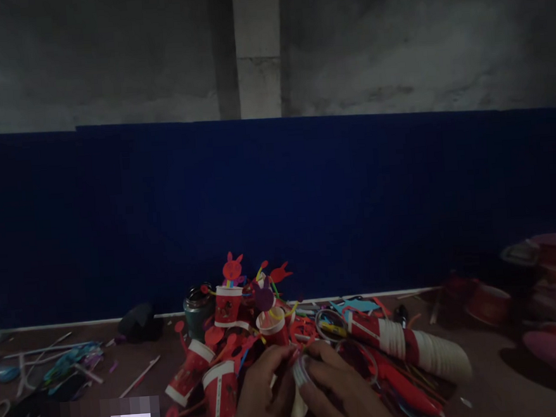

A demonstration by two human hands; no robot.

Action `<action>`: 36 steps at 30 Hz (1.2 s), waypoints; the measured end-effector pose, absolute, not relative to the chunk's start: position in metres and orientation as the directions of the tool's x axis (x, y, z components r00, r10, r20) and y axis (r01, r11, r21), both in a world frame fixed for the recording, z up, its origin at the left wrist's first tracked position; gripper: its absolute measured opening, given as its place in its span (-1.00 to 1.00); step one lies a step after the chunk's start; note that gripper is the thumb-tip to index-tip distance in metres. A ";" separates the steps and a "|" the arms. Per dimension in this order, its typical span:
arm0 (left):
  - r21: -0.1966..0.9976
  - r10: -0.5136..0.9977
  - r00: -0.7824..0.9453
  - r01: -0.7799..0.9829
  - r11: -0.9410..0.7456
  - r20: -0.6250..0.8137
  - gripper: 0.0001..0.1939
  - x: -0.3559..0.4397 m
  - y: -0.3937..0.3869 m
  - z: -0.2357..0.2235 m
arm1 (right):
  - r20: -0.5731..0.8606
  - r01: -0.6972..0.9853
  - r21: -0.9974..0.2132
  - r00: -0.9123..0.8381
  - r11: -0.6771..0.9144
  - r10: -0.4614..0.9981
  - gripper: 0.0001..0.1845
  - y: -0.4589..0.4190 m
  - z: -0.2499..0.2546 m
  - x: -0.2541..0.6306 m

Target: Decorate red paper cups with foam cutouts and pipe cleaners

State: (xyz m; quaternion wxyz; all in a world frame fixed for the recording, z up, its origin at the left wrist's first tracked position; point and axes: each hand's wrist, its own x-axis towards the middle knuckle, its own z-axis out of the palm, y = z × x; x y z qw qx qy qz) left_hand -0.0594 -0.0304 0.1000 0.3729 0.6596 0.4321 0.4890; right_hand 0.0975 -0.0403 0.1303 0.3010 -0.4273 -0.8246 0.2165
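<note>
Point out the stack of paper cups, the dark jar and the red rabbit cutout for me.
Stack of paper cups (438,355): head view, on the nested white rims.
Dark jar (195,317): head view, on its side.
Red rabbit cutout (231,270): head view, on its face.

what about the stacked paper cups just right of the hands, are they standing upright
No, the stacked cups lie on their side, slanting across the table.

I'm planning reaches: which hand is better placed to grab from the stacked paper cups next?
Right, I'd say: the stacked paper cups lie on the right hand's side, with the left hand farther off.
</note>
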 end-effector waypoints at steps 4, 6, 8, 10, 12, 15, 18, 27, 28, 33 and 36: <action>0.795 0.837 0.049 0.284 -0.535 0.546 -0.70 -0.054 -0.035 0.102 | 0.405 0.565 -0.559 -0.453 0.607 0.795 -0.79 -0.045 0.131 0.095; 0.802 0.838 -0.024 0.307 -0.513 0.545 -0.67 -0.051 -0.037 0.103 | 0.438 0.561 -0.533 -0.456 0.633 0.774 -0.77 -0.047 0.131 0.094; 0.850 0.879 -0.079 0.311 -0.426 0.470 -0.65 -0.051 -0.037 0.104 | 0.420 0.586 -0.524 -0.454 0.618 0.786 -0.76 -0.046 0.131 0.094; 0.896 0.927 -0.093 0.309 -0.319 0.363 -0.66 -0.053 -0.036 0.106 | 0.358 0.629 -0.520 -0.454 0.578 0.816 -0.75 -0.044 0.131 0.094; 0.929 0.963 -0.077 0.293 -0.227 0.259 -0.69 -0.056 -0.033 0.106 | 0.306 0.667 -0.506 -0.453 0.546 0.837 -0.74 -0.041 0.129 0.095; 0.982 0.994 -0.022 0.155 -0.106 0.110 -0.74 -0.058 -0.027 0.103 | 0.286 0.694 -0.490 -0.444 0.528 0.849 -0.76 -0.038 0.127 0.096; 0.999 0.997 0.081 -0.042 0.014 -0.010 -0.73 -0.057 -0.022 0.097 | 0.278 0.698 -0.495 -0.437 0.517 0.856 -0.75 -0.037 0.126 0.098; 0.993 0.991 0.132 -0.115 0.021 -0.006 -0.73 -0.060 -0.020 0.096 | 0.268 0.673 -0.524 -0.452 0.522 0.851 -0.76 -0.038 0.133 0.098; 0.995 0.991 0.131 -0.100 0.013 0.000 -0.73 -0.060 -0.021 0.097 | 0.269 0.672 -0.523 -0.454 0.525 0.849 -0.77 -0.039 0.133 0.098; 0.997 0.997 0.062 -0.066 -0.051 0.055 -0.72 -0.056 -0.027 0.106 | 0.262 0.676 -0.523 -0.452 0.519 0.853 -0.76 -0.041 0.133 0.098; 0.997 0.997 0.065 -0.064 -0.041 0.045 -0.73 -0.056 -0.028 0.107 | 0.259 0.675 -0.524 -0.455 0.520 0.852 -0.74 -0.040 0.132 0.098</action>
